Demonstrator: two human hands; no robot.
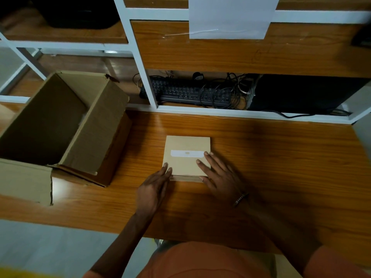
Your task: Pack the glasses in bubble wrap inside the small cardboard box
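Observation:
A small flat cardboard box point(185, 145) lies closed on the wooden table point(261, 157), with a white tape strip across its lid. My left hand point(153, 187) rests against the box's near left corner, fingertips on the lid edge. My right hand point(218, 175) lies flat on the lid's near right part, fingers spread, thumb at the front edge. The glasses and the bubble wrap are not visible.
A large open cardboard box point(66, 125) stands at the left of the table, its flaps up. Behind the table, a white-framed shelf point(140, 63) holds a black keyboard point(186, 93), tangled cables and a dark computer case point(301, 95). A white sheet point(230, 17) hangs above.

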